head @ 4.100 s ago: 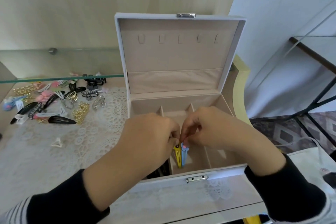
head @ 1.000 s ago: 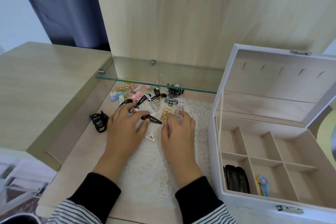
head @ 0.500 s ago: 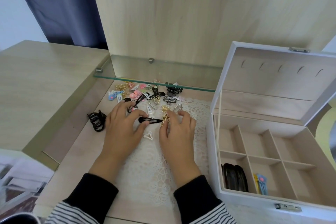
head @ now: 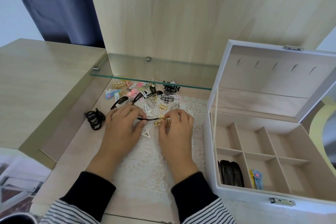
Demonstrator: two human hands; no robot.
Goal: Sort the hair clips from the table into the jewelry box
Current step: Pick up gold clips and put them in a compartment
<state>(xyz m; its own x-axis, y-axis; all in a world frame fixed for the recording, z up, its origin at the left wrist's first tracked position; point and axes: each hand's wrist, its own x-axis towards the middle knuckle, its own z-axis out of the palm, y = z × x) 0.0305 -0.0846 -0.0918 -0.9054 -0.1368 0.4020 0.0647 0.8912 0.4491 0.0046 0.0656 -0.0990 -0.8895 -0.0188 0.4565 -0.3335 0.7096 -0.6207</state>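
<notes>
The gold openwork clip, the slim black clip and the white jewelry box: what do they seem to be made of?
The gold openwork clip: probably metal, polished; thin loops with bright glints. The slim black clip: painted metal or plastic, smooth dark finish; I cannot tell which. The white jewelry box: smooth shell, perhaps faux leather; its beige lining looks matt, like velvety fabric.

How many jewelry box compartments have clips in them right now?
2. The front-left compartment holds black snap clips; the front-middle compartment holds yellow and blue clips. The jewelry box front wall may hide more.
</notes>
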